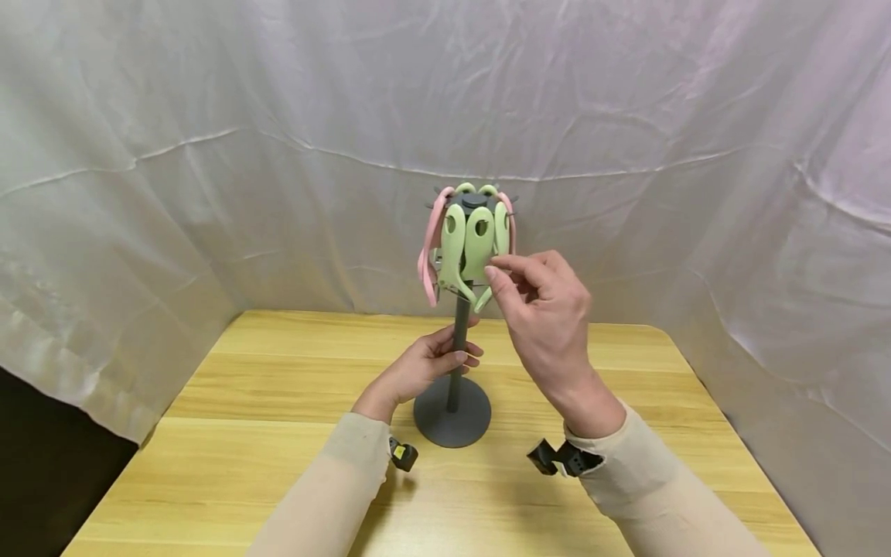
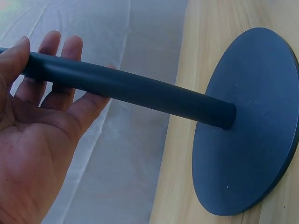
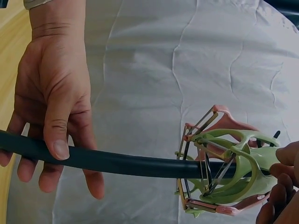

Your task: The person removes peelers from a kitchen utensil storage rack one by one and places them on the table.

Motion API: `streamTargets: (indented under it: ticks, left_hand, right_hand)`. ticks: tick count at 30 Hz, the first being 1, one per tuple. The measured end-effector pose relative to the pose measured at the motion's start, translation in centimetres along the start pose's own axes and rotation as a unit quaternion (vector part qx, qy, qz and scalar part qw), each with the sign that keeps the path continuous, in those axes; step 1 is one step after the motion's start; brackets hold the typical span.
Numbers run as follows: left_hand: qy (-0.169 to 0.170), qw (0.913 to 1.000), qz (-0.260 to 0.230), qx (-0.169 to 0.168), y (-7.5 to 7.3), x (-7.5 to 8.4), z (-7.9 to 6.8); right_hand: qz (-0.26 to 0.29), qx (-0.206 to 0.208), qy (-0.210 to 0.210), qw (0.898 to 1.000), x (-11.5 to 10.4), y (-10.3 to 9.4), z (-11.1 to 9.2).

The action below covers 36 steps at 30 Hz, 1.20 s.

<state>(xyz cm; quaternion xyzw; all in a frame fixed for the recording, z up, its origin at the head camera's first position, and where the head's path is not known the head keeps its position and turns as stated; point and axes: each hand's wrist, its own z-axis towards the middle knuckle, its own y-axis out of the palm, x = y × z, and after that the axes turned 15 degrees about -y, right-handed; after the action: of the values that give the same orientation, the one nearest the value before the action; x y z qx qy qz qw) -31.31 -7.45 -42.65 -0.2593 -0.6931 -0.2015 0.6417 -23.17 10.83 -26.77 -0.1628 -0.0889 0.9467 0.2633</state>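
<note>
A dark grey stand has a round base [image 2: 252, 154], an upright pole [image 2: 135, 93] and a hooked top [image 1: 476, 200]. Green peelers [image 1: 479, 244] and pink peelers [image 1: 429, 247] hang around the top, metal blades downward. My left hand [image 1: 421, 367] holds the pole above the base, thumb across the front and fingers behind. At the right side of the ring, my right hand [image 1: 550, 309] pinches the edge of a green peeler between thumb and forefinger, its other fingers curled in. That peeler's lower part is partly hidden by the fingertips.
The stand's base rests on a wooden table [image 1: 278, 449]. Pale curtains [image 1: 348, 100] hang behind the table and on both sides. A small camera is strapped to each wrist. A dark area [image 1: 49, 480] shows at the lower left.
</note>
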Motion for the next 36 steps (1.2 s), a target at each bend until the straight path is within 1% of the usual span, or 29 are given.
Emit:
streamTargets:
  ticks: [5, 12, 14, 17, 21, 26, 31, 36]
  left_hand:
    - [-0.002, 1.0000, -0.002, 0.000, 0.0, -0.1, 0.1]
    - [0.000, 1.0000, -0.006, -0.004, 0.0, -0.1, 0.1]
    - [0.002, 1.0000, -0.008, -0.005, 0.0, -0.1, 0.1]
    - [0.003, 0.9999, -0.009, -0.004, 0.1, -0.1, 0.0]
    - [0.001, 1.0000, -0.005, -0.002, 0.0, 0.0, 0.0]
    - [0.001, 1.0000, -0.002, -0.002, 0.0, -0.1, -0.1]
    - [-0.002, 1.0000, -0.002, 0.000, 0.0, -0.1, 0.0]
    - [-0.005, 1.0000, -0.003, 0.001, 0.0, -0.1, 0.1]
  right_hand:
    - [-0.011, -0.001, -0.005, 1.000, 0.0, 0.1, 0.0]
    - [-0.021, 0.029, -0.004, 0.999, 0.4, -0.1, 0.5]
    - [-0.024, 0.030, 0.008, 0.999, 0.5, -0.2, 0.6]
    - [-0.027, 0.019, 0.032, 0.999, 0.7, -0.3, 0.8]
    - [-0.028, -0.003, 0.070, 0.997, 0.8, -0.4, 1.0]
    - [-0.023, -0.029, 0.115, 0.993, 1.0, -0.4, 1.1]
    - [0.003, -0.043, 0.155, 0.987, 1.3, -0.5, 1.2]
    - [0.038, -0.046, 0.184, 0.981, 1.6, -0.6, 1.2]
